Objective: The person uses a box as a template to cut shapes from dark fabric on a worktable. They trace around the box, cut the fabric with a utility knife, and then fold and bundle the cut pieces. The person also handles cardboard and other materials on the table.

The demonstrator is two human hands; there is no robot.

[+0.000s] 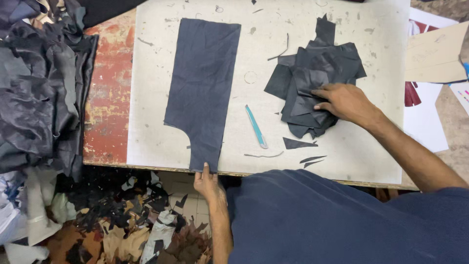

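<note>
Nearest, left hand (pixel 207 183) pinches the narrow end of a long dark blue cut fabric panel (pixel 202 88) at the pale worktop (pixel 342 156) edge, keeping it flat. Right hand (pixel 344 101) presses open-fingered on stacked dark offcuts (pixel 312 73); turquoise-handled knife (pixel 256 126) lies between.

No packages, signs or screens here. The nearest thing to a label is a printed white paper sheet (pixel 424 124) lying off the counter's right edge, marked with dark red shapes, partly under a plain tan card piece (pixel 435 54) by the far right corner.
</note>
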